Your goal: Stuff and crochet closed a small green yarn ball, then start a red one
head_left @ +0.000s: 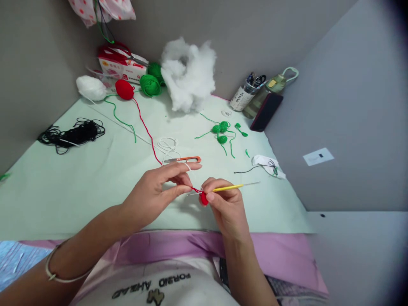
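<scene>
My right hand is closed around a yellow-handled crochet hook, its metal tip pointing left. Against the hook sits a small red crochet piece, also held by the right fingers. Thumb and fingers of my left hand pinch red yarn just left of that piece, with the index finger stretched out above. From the red yarn ball at the back, a strand runs down toward my left hand. Orange-handled thread snips lie just beyond my left fingers.
White stuffing and green yarn balls stand at the back, beside a white yarn ball. Black yarn lies left; green crocheted pieces lie right. A phone leans on a bottle near a pen cup.
</scene>
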`<state>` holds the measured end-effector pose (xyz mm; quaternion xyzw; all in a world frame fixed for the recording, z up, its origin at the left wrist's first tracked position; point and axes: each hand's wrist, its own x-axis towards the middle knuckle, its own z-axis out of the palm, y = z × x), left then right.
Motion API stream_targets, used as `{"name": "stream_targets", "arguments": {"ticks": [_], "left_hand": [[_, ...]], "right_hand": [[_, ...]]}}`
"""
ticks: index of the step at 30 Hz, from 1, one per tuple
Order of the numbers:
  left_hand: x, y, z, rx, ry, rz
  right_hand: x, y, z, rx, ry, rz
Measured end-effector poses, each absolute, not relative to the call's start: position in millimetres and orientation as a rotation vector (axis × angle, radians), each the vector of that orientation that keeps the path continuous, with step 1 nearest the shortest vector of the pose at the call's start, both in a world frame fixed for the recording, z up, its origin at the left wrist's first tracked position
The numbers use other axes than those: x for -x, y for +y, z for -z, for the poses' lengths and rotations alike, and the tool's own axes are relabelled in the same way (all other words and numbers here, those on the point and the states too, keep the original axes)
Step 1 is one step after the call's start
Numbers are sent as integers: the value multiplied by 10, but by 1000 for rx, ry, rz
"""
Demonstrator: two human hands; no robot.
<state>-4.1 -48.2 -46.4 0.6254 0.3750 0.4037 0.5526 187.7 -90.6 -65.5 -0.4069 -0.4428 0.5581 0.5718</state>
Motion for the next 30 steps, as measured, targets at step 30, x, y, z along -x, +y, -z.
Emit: {"name": "stream_targets", "arguments": {"ticks": [30], "left_hand": [[-106, -537, 418, -1209, 872, -961]], "right_hand": [[-1968, -977, 542, 1087, -1326, -917]]}}
